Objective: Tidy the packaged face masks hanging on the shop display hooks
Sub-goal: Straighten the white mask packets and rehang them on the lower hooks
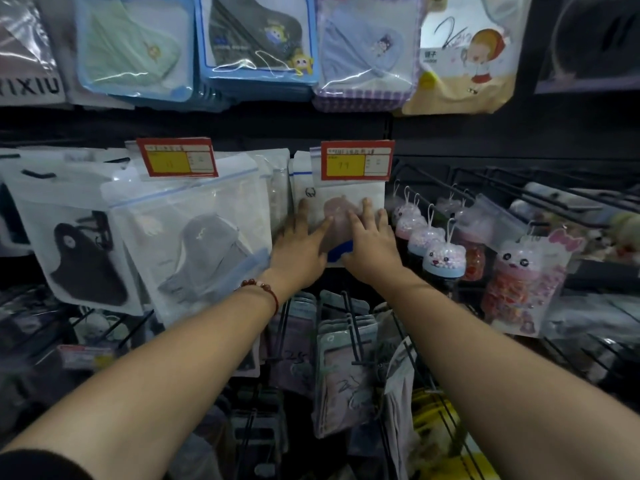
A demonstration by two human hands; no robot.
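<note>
You are pressing a white-fronted mask pack (341,216), the front one of a stack on a middle-row hook, hanging just under a red-and-yellow price tag (356,162). Your left hand (301,247) is lying flat on its left half, fingers straight and spread; your right hand (370,242) is doing the same on the right half, fingertips reaching up toward the tag. Neither is grasping; both are spread loose against the film, and a blue patch is showing at the pack's lower edge between them. This stack is looking square to the hook, so judge it nearly done. Left of it, the clear pack with the grey mask (197,244) is hanging tilted, and the pack with the black mask (83,251) beyond it is also sitting askew: both are likely waiting for you. Lower-row packs (343,368) are looking bunched and uneven. The top-row packs (256,39) are appearing tidy enough. On your right, the bear-shaped bottles (443,261) are crowding just beside your right hand, and bare wire hooks (519,192) are jutting out further right, so room is tight there; moving leftward is looking freer, though the tilted pack's edge is sitting close to your left wrist.
</note>
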